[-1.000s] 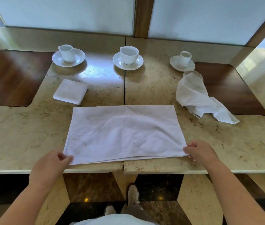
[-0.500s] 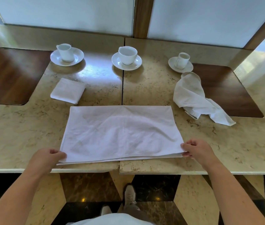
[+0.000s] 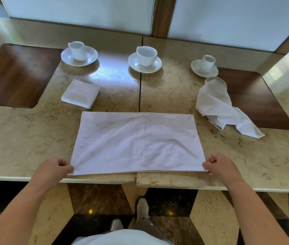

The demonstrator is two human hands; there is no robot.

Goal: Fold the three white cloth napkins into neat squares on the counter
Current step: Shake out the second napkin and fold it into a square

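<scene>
A white napkin folded once into a wide rectangle (image 3: 136, 142) lies flat on the marble counter (image 3: 25, 138), near its front edge. My left hand (image 3: 51, 169) pinches its near left corner. My right hand (image 3: 220, 167) pinches its near right corner. A small square folded napkin (image 3: 80, 93) rests behind it to the left. A crumpled, unfolded napkin (image 3: 218, 105) lies at the right, partly over a dark wood inlay.
Three white cups on saucers stand in a row at the back: left (image 3: 79, 53), middle (image 3: 145, 58), right (image 3: 205, 65). Dark wood inlays sit at far left (image 3: 13, 75) and right (image 3: 256, 96). The counter's front edge runs just below my hands.
Both hands have closed onto the near corners of the rectangle napkin. The napkin itself lies where it was; the view has shifted slightly.
</scene>
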